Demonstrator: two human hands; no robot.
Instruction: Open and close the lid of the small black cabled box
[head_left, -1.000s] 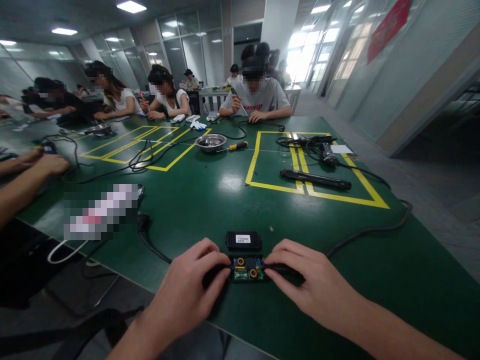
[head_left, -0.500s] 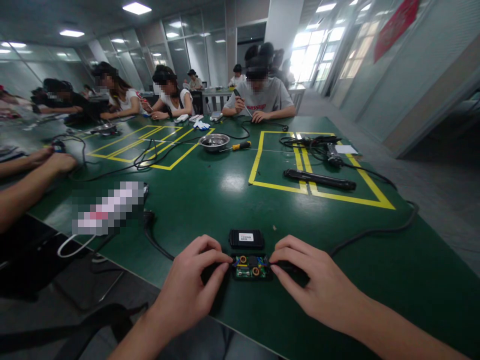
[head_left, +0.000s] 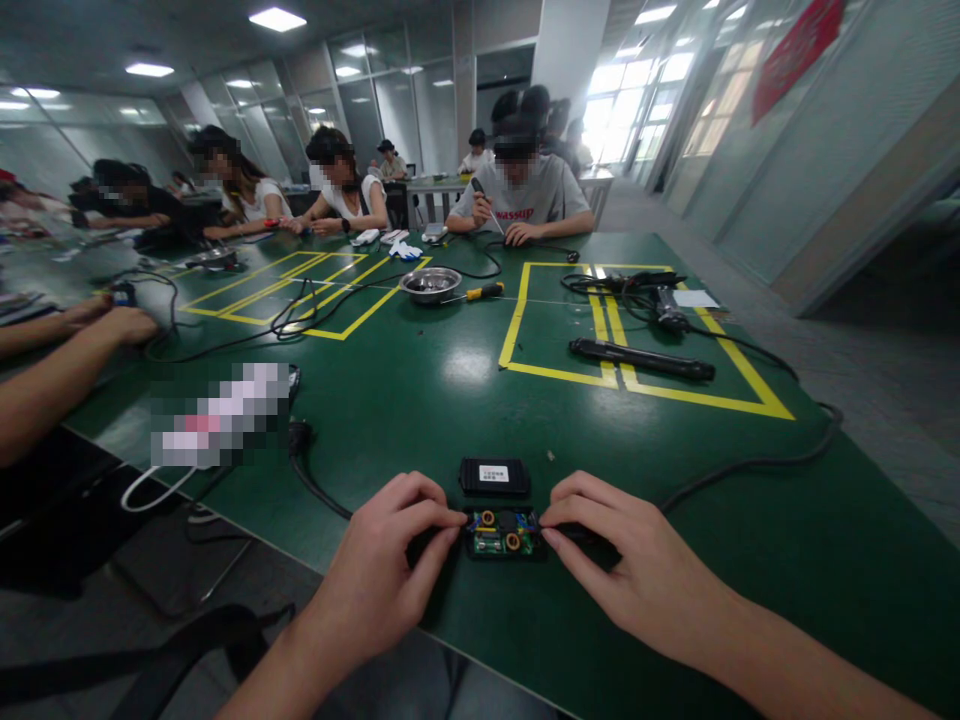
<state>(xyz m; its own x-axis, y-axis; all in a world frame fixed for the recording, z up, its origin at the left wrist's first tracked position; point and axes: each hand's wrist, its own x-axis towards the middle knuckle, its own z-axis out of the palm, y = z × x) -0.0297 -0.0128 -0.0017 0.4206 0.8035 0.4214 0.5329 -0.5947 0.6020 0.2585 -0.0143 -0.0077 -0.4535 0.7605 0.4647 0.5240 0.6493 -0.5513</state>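
Note:
A small open black plastic case with a green circuit board (head_left: 499, 545) lies near the table's front edge. Two copper-coloured coils and several thin wires show on the board. At the case's left end, my left hand (head_left: 394, 560) is closed, thumb and forefinger pinching the black cable (head_left: 324, 492) where it enters. My right hand (head_left: 637, 555) pinches the black cable (head_left: 720, 470) at the right end in the same way. The fingers partly hide both cable ends. Just behind the case lies its black lid (head_left: 493, 477), with a white label on it.
A pixelated pale object (head_left: 232, 410) lies to the left, near a black plug (head_left: 300, 437). Farther back are a metal bowl (head_left: 430, 285), a yellow-black screwdriver (head_left: 484, 291), a black bar (head_left: 641, 359) and coiled cables (head_left: 607, 285). Other people sit around the green table (head_left: 420, 400).
Both hands keep their pinch at the two ends of the case. The view has shifted very slightly. In the background, a person at the far side has lowered a hand.

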